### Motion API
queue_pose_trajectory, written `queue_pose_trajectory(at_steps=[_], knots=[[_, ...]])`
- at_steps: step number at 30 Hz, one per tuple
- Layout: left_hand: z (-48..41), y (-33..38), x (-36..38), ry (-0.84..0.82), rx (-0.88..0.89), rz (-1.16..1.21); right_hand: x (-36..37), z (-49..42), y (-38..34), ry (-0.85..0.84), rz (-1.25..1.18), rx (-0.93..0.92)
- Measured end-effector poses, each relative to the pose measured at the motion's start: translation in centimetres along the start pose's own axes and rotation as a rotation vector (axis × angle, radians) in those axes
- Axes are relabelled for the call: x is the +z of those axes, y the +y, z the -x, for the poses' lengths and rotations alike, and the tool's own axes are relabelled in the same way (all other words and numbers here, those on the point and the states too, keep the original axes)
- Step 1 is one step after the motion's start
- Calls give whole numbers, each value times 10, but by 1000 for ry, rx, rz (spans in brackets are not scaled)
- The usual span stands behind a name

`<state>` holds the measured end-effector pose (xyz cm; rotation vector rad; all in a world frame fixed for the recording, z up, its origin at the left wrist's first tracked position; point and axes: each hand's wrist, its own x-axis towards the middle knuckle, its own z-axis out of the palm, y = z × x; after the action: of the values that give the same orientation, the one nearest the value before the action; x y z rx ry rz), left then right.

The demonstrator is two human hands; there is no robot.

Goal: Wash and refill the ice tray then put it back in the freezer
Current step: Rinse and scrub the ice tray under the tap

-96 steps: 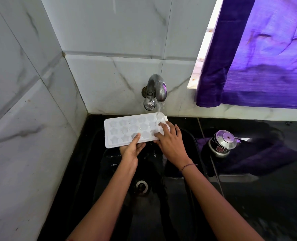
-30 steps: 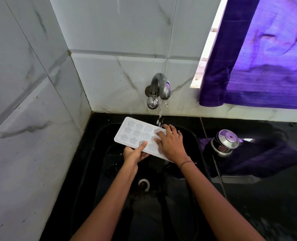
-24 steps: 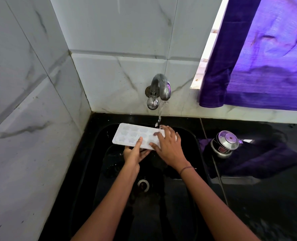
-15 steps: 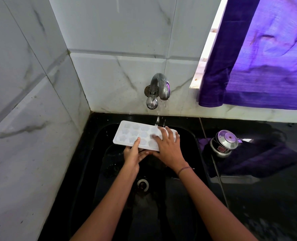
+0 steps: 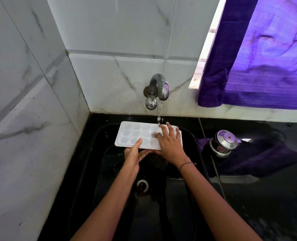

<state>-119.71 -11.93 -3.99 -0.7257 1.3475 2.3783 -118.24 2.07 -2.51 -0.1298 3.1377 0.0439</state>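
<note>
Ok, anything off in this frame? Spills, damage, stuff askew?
Nothing stands out. The ice tray looks intact and about level over the sink, under the running tap; left hand pinches its near edge, right hand lies flat on top. The steel pot on the counter looks tilted, possibly just lens distortion.

The single camera rode on my head, facing forward and steeply down into the sink, close above my left hand and right hand.

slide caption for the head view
Left hand grips a white ice tray under a running tap over a black sink, right hand flat on its cells.
</note>
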Motion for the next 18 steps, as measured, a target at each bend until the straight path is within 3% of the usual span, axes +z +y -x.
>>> queue_pose_trajectory(at_steps=[11, 18], knots=[[-4, 0, 2, 49, 9, -15, -3, -3, 5, 14, -63, -2], [-8, 2, 9, 82, 14, 86, 3, 3, 6, 209, -82, -2]])
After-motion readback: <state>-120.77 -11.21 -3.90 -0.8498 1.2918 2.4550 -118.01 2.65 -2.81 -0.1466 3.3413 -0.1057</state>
